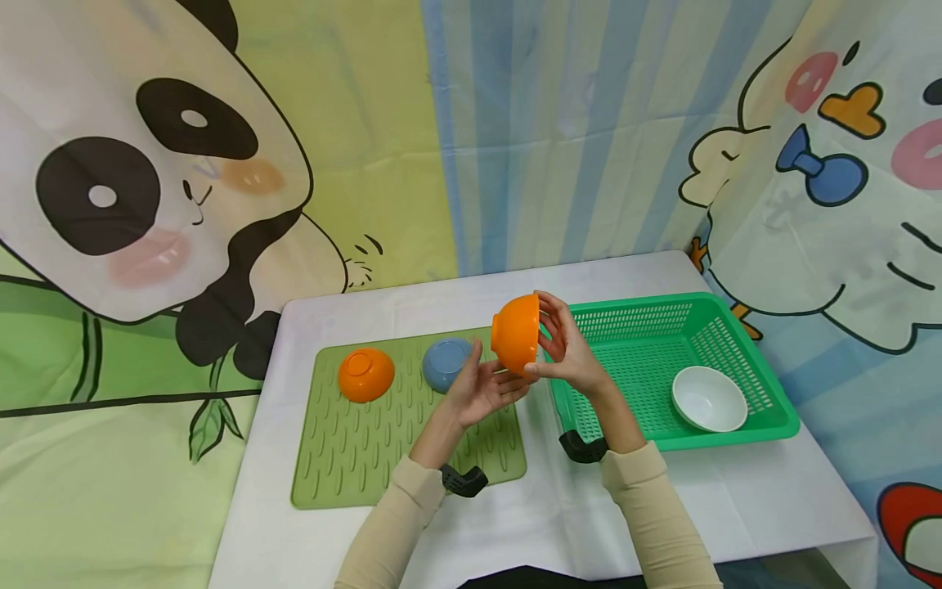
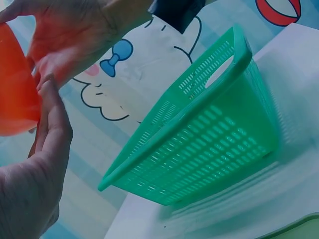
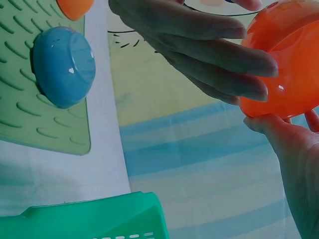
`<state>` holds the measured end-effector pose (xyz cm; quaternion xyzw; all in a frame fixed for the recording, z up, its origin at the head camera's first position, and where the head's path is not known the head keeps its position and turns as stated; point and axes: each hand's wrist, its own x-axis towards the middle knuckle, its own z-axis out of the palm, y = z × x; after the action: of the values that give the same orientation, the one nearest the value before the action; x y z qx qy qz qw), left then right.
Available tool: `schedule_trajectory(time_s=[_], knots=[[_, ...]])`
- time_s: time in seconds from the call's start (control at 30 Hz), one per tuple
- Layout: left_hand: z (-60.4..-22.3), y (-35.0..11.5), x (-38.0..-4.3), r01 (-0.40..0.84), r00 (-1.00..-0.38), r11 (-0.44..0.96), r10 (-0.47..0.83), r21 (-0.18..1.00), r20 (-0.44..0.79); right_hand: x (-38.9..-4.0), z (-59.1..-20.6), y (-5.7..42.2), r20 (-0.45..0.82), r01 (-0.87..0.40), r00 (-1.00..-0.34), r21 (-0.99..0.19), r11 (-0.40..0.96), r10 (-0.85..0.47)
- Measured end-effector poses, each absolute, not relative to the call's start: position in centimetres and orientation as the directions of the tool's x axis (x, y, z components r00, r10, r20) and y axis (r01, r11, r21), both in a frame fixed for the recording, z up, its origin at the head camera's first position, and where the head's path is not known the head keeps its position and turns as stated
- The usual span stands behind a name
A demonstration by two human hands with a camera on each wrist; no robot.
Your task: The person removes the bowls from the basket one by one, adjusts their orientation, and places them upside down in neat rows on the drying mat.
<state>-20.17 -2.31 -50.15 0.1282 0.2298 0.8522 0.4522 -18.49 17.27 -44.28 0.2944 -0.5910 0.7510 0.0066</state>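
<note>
Near the centre of the frame, the right hand (image 1: 565,350) pinches a glossy orange round bowl (image 1: 515,334), tipped on its side. The left hand (image 1: 482,391) is just beside it, palm up, fingers nearly straight; contact is unclear. Left of centre, an upturned orange bowl (image 1: 365,375) and upturned blue bowl (image 1: 445,366) rest on a ridged green mat (image 1: 353,466). At right, a round white bowl (image 1: 710,399) sits in a perforated green plastic basket (image 1: 651,368).

A studio-like corner, kind of building unclear: cartoon-printed fabric backdrops (image 1: 574,147) hang behind a white-covered table (image 1: 545,523).
</note>
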Motion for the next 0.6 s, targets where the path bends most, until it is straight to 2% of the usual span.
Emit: schedule_trajectory(time_s=[0.23,0.6], knots=[[-49.85,-2.13,-20.15,-0.708,-0.599,-0.484,0.797,0.515,-0.075,-18.44,-44.35,17.23,0.453,-0.365,-0.827,-0.883,-0.293,-0.334],[-49.18,-2.09,-20.22,-0.707,-0.614,-0.466,0.778,0.532,-0.134,-18.48,-44.56,17.45,0.459,-0.361,-0.819,-0.879,-0.312,-0.345]])
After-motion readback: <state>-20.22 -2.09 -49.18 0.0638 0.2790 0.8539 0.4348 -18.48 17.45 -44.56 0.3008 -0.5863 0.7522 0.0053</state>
